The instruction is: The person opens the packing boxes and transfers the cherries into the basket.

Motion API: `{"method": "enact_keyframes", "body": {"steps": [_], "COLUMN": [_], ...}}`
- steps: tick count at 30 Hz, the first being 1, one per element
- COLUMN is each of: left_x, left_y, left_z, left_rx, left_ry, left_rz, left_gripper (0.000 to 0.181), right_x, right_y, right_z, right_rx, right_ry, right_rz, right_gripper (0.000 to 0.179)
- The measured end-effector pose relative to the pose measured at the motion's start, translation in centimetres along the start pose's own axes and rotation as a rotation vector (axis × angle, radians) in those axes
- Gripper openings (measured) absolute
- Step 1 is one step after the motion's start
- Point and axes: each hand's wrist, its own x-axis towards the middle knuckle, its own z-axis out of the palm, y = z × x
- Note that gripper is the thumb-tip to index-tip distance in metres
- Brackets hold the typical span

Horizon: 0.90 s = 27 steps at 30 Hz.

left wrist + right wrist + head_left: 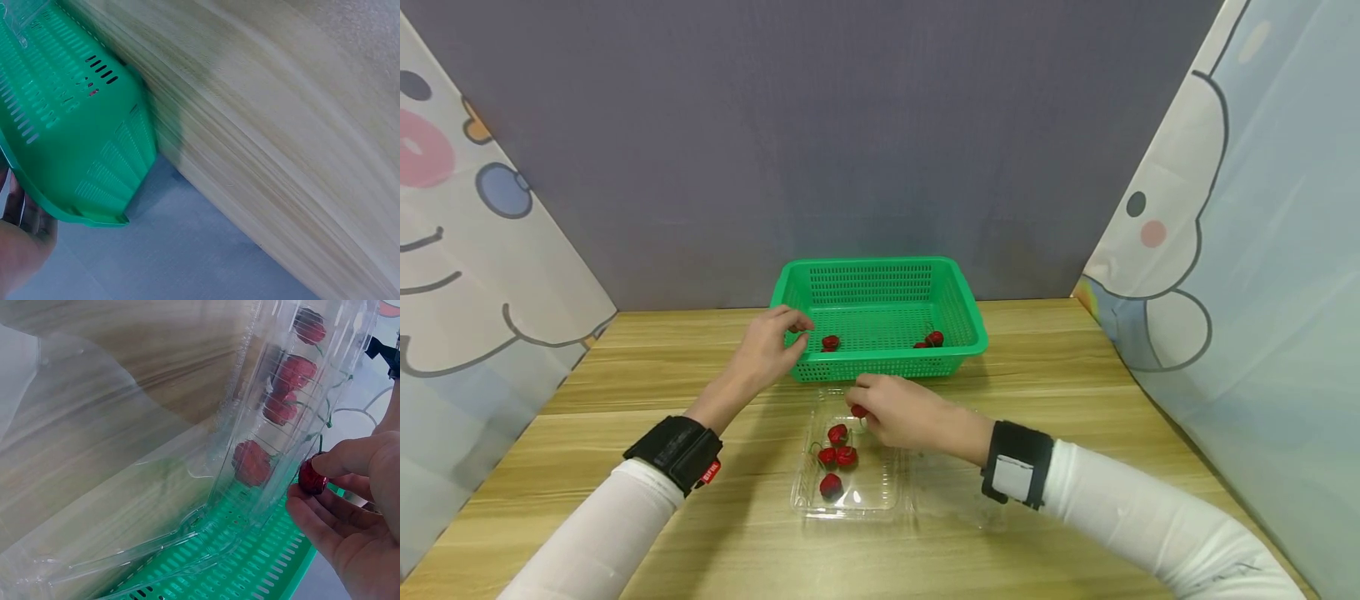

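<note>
In the head view my right hand (898, 412) is over the clear plastic box (880, 500), its thumb and fingers pinching a dark red cherry (312, 475) with a green stem. Several more red cherries (846, 456) lie along the left side of that box. My left hand (771, 346) is at the front left corner of the green basket (880, 364), fingers loosely bent and holding nothing visible. The left wrist view shows its fingers (30, 212) beside the basket's rim; whether they touch it I cannot tell. A few cherries (934, 338) sit inside the basket, partly hidden by its front wall.
The box's clear lid (955, 492) lies folded out to the right on the wooden table (1075, 400). Behind the basket rises a dark grey wall (880, 150). Printed curtains (1262, 250) flank the table on both sides.
</note>
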Motion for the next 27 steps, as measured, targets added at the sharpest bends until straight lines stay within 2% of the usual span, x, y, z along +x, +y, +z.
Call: {"method": "enact_keyframes", "body": {"steps": [12,17,23,27], "left_x": [-0.48,-0.68,-0.84,-0.83], "left_y": [0.06,-0.02,0.03,0.56], "left_z": [0.36,0.48,0.44,0.34], "left_rx": [-0.041,-0.048,-0.059,-0.048], "left_ry": [0.017,0.021,0.03,0.049], "left_rz": [0.043,0.057,0.045,0.084], "left_gripper": [0.013,0.013,0.013,0.012], "right_x": [-0.23,-0.34,-0.54,-0.61], "right_y": [0.31,0.5,0.67,0.82], "right_z": [-0.07,-0.1,-0.38,-0.52], "right_rx": [0.083,0.118,0.158,0.172], "right_ry": [0.041,0.071,0.099,0.12], "right_rz": [0.038,0.024,0.005,-0.01], "right_gripper": [0.03,0.03,0.028,0.028]}}
